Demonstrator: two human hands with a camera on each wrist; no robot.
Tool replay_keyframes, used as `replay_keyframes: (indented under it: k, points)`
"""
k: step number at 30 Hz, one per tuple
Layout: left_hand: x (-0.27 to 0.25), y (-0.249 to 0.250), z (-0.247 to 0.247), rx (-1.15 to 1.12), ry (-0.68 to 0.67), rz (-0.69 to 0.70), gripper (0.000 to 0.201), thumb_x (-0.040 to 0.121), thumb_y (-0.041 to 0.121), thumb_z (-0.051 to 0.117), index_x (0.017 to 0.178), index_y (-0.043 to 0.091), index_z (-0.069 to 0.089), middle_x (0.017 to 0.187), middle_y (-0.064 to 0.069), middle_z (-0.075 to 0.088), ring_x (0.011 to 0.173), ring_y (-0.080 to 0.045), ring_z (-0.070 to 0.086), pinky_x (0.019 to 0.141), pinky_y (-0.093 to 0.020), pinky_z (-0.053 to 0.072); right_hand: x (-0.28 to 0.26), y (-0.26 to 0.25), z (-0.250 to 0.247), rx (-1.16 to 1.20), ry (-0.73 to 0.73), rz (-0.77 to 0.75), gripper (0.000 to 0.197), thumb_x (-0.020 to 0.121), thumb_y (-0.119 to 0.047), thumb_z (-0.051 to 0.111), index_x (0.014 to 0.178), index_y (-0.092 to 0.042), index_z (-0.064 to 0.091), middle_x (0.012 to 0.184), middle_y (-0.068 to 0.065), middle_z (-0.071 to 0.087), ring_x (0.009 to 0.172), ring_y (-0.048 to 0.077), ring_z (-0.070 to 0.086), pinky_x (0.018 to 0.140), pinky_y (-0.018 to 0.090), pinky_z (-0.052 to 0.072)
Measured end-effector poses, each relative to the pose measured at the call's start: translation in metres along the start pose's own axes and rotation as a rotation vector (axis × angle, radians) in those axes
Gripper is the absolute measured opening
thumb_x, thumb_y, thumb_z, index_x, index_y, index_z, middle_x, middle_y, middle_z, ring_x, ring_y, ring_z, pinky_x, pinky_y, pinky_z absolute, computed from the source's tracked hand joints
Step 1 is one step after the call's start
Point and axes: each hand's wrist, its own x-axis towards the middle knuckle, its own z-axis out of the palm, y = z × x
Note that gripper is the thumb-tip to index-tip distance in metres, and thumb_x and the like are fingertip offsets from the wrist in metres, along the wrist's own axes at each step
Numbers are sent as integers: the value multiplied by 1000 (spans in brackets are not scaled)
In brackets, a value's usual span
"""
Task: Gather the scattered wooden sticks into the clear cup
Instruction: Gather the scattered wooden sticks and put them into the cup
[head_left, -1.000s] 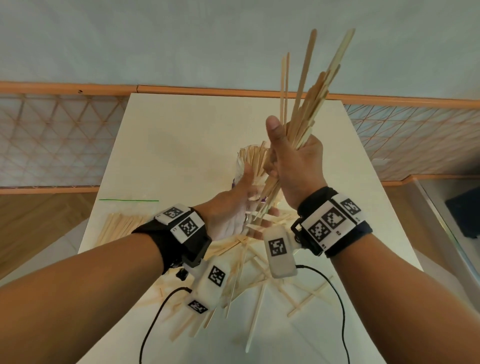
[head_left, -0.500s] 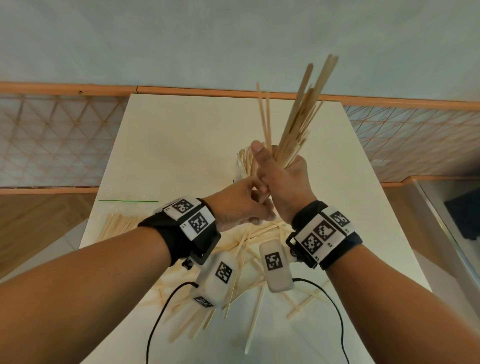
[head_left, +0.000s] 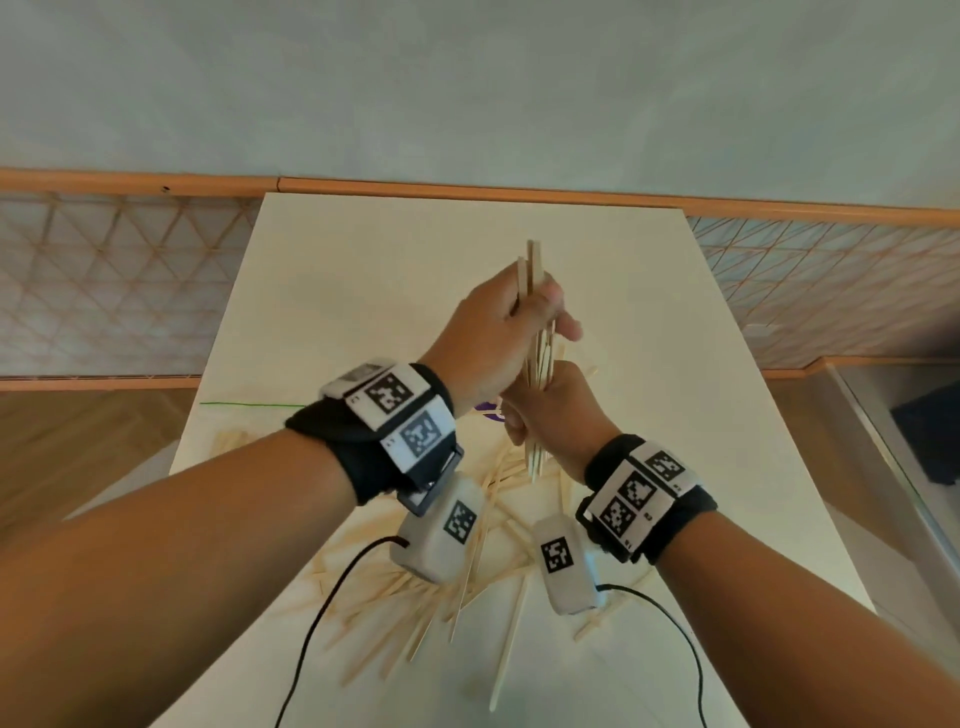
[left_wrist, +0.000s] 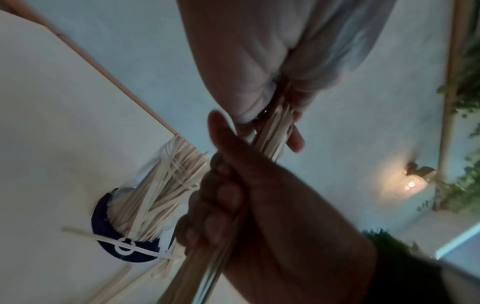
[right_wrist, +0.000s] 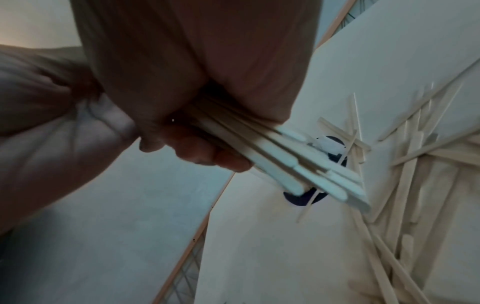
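both hands on one bundle of sticks (head_left: 537, 358) | left hand (head_left: 498, 332) curled round top, right hand (head_left: 558, 415) gripping lower | clear cup (left_wrist: 166, 185) mid-tabletop, packed | risk: fanned ends catch the crowded rim, spill or tip it

No text can be read; the wrist bands (head_left: 400, 410) carry only black-and-white square code markers.

sticks (head_left: 447, 587) on table (head_left: 363, 291) (cup (left_wrist: 166, 185) behind)
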Motion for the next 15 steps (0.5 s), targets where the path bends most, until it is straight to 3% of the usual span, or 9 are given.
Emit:
replay_keyframes:
  k: [3, 5, 6, 8, 9, 11, 13, 15]
  points:
    - [-2, 1, 2, -10, -84, 42, 32, 99, 30, 45, 130, 26, 41, 99, 4, 74, 100, -16, 67, 94, -42, 50, 2, -1, 1, 94, 42, 19, 38, 95, -1, 50, 59, -10, 47, 41, -4, 42, 38, 13, 31, 47, 27, 30]
    - [-1, 2, -4, -93, -68, -14, 46, 97, 44, 43, 139, 27, 36, 112, 3, 70, 106, -10, 64, 91, -30, 50, 2, -6, -4, 176, 119, 5, 37, 95, -12, 61, 59, -12, 49, 43, -1, 39, 37, 14, 29, 47, 27, 30]
    - [-1, -1, -7, -118, -34, -72, 50, 97, 51, 37, 138, 24, 39, 116, 3, 67, 109, -7, 62, 91, -28, 48, 2, -11, -8, 225, 157, -24, 39, 94, -19, 66, 58, -14, 51, 44, -1, 38, 37, 15, 30, 46, 27, 31]
    - [-6, -16, -12, -181, -14, -291, 62, 94, 62, 22, 127, 19, 52, 120, -2, 65, 114, -12, 60, 99, -38, 46, 3, -29, -15, 331, 177, -112, 45, 93, -25, 69, 52, -20, 49, 43, -3, 37, 38, 16, 31, 46, 28, 32]
    - [-10, -25, -10, -254, -64, -442, 69, 92, 67, 18, 122, 16, 55, 122, -8, 64, 116, -19, 60, 102, -44, 45, 3, -39, -18, 372, 155, -166, 48, 93, -24, 68, 51, -20, 45, 43, -4, 35, 38, 16, 30, 45, 28, 32]
    - [-21, -37, 0, -467, -220, -679, 85, 87, 75, 15, 127, 10, 52, 126, -20, 60, 115, -31, 61, 98, -47, 48, 1, -56, -15, 359, 102, -272, 50, 93, -21, 69, 52, -14, 41, 42, -2, 37, 37, 17, 33, 44, 28, 35]
    - [-27, -38, 12, -667, -291, -696, 80, 88, 75, 20, 126, 14, 55, 117, -22, 65, 104, -35, 65, 89, -45, 54, 1, -58, -5, 234, 73, -320, 46, 89, -19, 73, 57, 2, 47, 44, 8, 44, 39, 21, 43, 46, 30, 43]
    - [-27, -34, 17, -814, -254, -640, 58, 96, 61, 31, 112, 17, 64, 92, -15, 69, 79, -29, 68, 72, -40, 57, -1, -52, 4, 152, 65, -315, 44, 84, -19, 79, 63, 10, 53, 49, 15, 52, 45, 24, 51, 53, 34, 49]
